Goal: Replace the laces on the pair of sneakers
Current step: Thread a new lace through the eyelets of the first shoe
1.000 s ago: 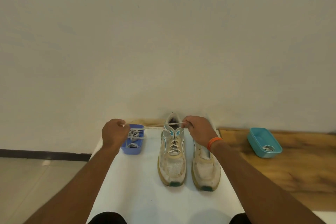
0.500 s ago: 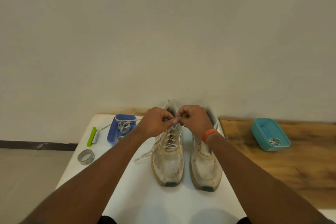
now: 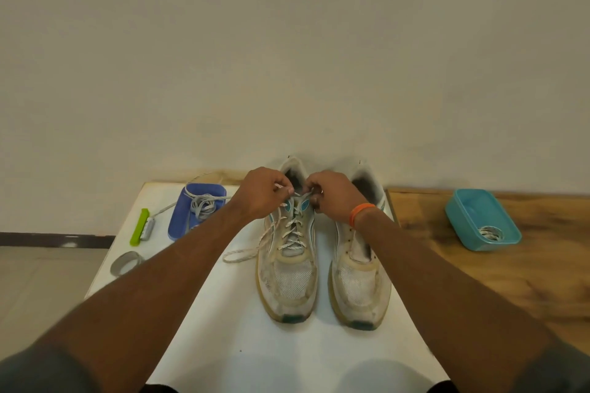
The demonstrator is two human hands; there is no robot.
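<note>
Counter (image 3: 223,329), white: sneakers (image 3: 359,281) side by side, toes toward camera. Left sneaker (image 3: 289,281) laced, loose lace end (image 3: 245,254) trailing left. Left hand (image 3: 261,193) and right hand (image 3: 333,196) at top eyelets, fingers pinching the lace. Blue tray (image 3: 178,217) of laces at left.

Sneakers (image 3: 322,268) side by side — tray (image 3: 178,217) left, perhaps holding laces (image 3: 204,205).

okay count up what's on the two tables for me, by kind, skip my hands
Sneakers: 2, the laced one and the unlaced one
Trays: 2, blue and teal
Tape rolls: 1, grey
Green-handled tools: 1
Lace bundles in trays: 2
Total: 8
</note>
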